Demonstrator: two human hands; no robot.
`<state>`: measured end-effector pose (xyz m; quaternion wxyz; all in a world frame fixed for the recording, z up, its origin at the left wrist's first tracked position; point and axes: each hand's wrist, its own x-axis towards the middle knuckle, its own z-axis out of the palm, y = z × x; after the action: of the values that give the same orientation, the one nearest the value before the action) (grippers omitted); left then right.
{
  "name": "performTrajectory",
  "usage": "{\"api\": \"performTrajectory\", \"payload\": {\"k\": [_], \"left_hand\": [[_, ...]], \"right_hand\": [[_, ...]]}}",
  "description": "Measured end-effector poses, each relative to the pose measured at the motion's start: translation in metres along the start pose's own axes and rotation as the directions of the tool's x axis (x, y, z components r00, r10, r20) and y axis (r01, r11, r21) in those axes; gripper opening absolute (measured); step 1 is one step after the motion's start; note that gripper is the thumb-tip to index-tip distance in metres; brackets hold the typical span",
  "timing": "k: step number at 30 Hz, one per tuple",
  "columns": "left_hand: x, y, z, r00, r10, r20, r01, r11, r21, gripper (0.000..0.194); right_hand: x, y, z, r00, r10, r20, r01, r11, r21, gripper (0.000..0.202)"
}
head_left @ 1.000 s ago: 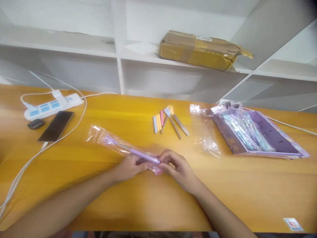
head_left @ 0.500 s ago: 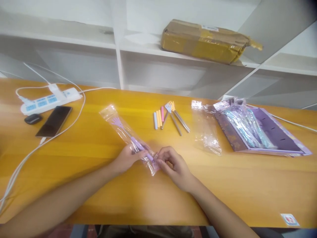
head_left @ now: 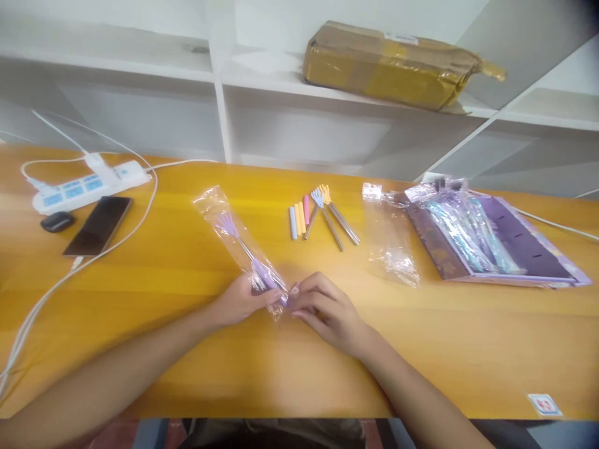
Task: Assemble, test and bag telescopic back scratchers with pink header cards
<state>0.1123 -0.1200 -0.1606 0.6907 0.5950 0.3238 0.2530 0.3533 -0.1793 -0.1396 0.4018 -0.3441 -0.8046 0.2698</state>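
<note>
My left hand point(head_left: 243, 299) is closed around the lower part of a purple back scratcher point(head_left: 264, 273) inside a clear plastic bag point(head_left: 210, 202). The scratcher's claw head points up and left, away from me. At the bag's near end, my right hand point(head_left: 327, 312) has its fingers pinched together; the bag's edge seems to be between them, though the fingertips partly hide it. Beyond my hands lie blue, orange and pink handle sleeves point(head_left: 299, 218). Beside them are metal scratcher rods with a blue claw head point(head_left: 319, 197) and an orange claw head point(head_left: 325, 192).
Empty clear bags point(head_left: 390, 243) lie right of the rods. A purple box point(head_left: 533, 237) holds several bagged scratchers point(head_left: 463, 234). At left are a power strip point(head_left: 93, 185), a phone point(head_left: 99, 226), a black case point(head_left: 57, 221) and white cables. A taped parcel point(head_left: 388, 65) sits on the shelf.
The bagged scratcher has tilted a little more upright in my left hand. My right fingers have shifted slightly at the bag's near end. The camera view has moved slightly.
</note>
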Motion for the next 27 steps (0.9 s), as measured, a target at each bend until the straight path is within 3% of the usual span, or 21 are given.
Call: {"api": "performTrajectory", "payload": {"k": [6, 11, 14, 17, 23, 27], "left_hand": [[0.001, -0.001, -0.001, 0.998, -0.021, 0.065, 0.020, 1.000, 0.019, 0.034], [0.000, 0.008, 0.003, 0.993, 0.023, 0.116, -0.016, 0.998, -0.062, 0.033], [-0.004, 0.014, 0.005, 0.989, 0.033, 0.141, -0.029, 0.999, -0.031, 0.043], [-0.007, 0.015, 0.007, 0.991, 0.038, 0.129, -0.046, 0.997, 0.067, 0.046], [-0.009, 0.013, 0.011, 0.987, 0.058, 0.148, -0.077, 0.988, 0.131, 0.013], [-0.008, 0.016, 0.012, 0.984, 0.073, 0.164, -0.092, 0.990, 0.111, 0.024]], "right_hand": [[0.002, -0.003, 0.006, 0.982, 0.183, -0.039, -0.176, 0.975, 0.136, 0.005], [0.003, -0.002, 0.006, 0.972, 0.230, -0.046, -0.222, 0.965, 0.142, 0.006], [0.002, 0.000, 0.007, 0.965, 0.255, -0.063, -0.246, 0.961, 0.129, 0.005], [0.001, 0.002, 0.008, 0.966, 0.249, -0.067, -0.241, 0.964, 0.117, 0.006], [0.000, 0.002, 0.010, 0.982, 0.179, -0.060, -0.175, 0.983, 0.065, 0.004], [-0.001, 0.001, 0.009, 0.980, 0.172, -0.102, -0.169, 0.985, 0.043, 0.005]]}}
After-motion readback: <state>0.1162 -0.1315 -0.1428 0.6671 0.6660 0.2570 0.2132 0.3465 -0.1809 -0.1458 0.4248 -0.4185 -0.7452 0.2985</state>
